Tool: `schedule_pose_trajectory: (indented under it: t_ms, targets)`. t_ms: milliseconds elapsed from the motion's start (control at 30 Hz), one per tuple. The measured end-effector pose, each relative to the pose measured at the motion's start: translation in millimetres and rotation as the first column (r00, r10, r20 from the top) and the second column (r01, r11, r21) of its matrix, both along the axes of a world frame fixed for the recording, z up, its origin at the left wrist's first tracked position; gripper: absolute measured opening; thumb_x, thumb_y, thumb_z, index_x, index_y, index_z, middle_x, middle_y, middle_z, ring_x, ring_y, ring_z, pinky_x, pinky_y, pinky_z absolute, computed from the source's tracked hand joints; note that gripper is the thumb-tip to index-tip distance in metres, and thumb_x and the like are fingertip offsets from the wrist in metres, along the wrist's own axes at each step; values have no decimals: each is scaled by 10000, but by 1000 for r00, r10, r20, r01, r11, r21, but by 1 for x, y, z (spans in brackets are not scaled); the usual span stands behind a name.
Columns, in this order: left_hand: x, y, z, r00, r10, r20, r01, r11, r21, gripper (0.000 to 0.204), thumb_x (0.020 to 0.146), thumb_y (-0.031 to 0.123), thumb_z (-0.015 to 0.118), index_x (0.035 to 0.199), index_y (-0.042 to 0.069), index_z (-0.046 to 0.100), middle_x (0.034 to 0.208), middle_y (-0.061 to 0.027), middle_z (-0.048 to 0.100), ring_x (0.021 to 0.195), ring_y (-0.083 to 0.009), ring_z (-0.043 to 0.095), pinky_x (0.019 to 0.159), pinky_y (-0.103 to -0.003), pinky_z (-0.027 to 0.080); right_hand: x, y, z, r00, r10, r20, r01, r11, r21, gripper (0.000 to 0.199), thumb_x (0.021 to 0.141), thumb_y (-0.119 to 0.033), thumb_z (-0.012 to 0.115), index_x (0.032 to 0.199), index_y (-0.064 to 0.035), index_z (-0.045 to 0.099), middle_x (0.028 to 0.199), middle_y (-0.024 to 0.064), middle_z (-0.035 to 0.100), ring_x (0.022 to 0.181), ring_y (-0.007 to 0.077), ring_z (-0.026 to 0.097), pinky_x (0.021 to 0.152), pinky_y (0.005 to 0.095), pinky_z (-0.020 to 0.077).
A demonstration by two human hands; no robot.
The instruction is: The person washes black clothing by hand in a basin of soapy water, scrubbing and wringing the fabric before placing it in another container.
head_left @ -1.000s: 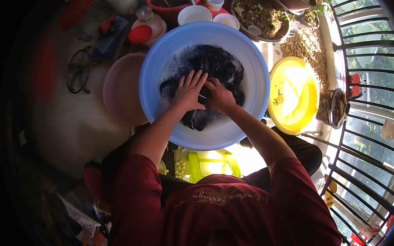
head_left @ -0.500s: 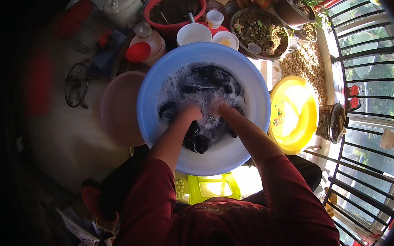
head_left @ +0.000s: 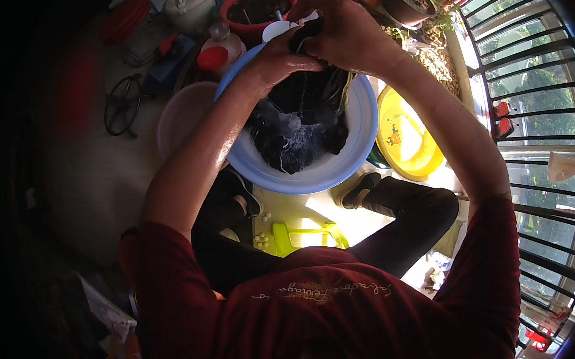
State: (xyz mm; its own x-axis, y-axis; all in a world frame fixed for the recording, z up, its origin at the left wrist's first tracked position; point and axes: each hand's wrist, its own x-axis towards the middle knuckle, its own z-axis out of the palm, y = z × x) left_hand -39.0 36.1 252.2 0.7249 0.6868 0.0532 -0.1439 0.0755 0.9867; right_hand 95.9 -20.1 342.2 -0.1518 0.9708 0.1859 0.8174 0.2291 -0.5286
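Observation:
My left hand [head_left: 281, 63] and my right hand [head_left: 352, 34] are raised over the far side of a large blue basin [head_left: 304, 185]. Both are closed on the upper part of a wet black garment [head_left: 309, 95], which hangs between them into the basin. Its lower part lies bunched in the water, with white suds on and around it. Skin on my left forearm and hand shines wet. Where exactly the fingertips grip is partly hidden by the dark cloth and my hands.
A yellow basin [head_left: 392, 152] leans at the right, a pink one [head_left: 179, 117] at the left. Beyond stand a red soil-filled pot [head_left: 255, 32] and a potted plant [head_left: 408, 6]. Between my legs sits a green plastic stool [head_left: 282, 239]. Black window bars [head_left: 540, 96] line the right.
Both hands have come up out of the sudsy water and moved away from me, lifting the black garment partly out of the basin. The view has shifted too.

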Motion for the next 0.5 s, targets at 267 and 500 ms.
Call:
schedule_pose_trajectory:
  t_ms: [267, 500]
  targets:
    - [9, -17, 26, 972, 226, 61, -230, 972, 54, 546, 702, -7, 646, 1232, 13, 514, 1158, -83, 584, 1049, -176, 569, 901, -302, 461, -8, -14, 20, 996, 66, -56, -41, 930, 364, 427, 636, -80, 671, 1057, -25, 619, 1056, 194, 567, 968, 332, 597, 840, 372, 482]
    - [-3, -22, -78, 958, 285, -33, -286, 941, -179, 457, 737, -51, 618, 1181, 10, 526, 1171, -85, 561, 1083, -163, 552, 875, -308, 483, -11, -15, -120, 987, 74, -142, -56, 990, 131, 436, 693, -49, 674, 1101, -176, 588, 1226, 110, 453, 944, 370, 593, 786, 440, 508]
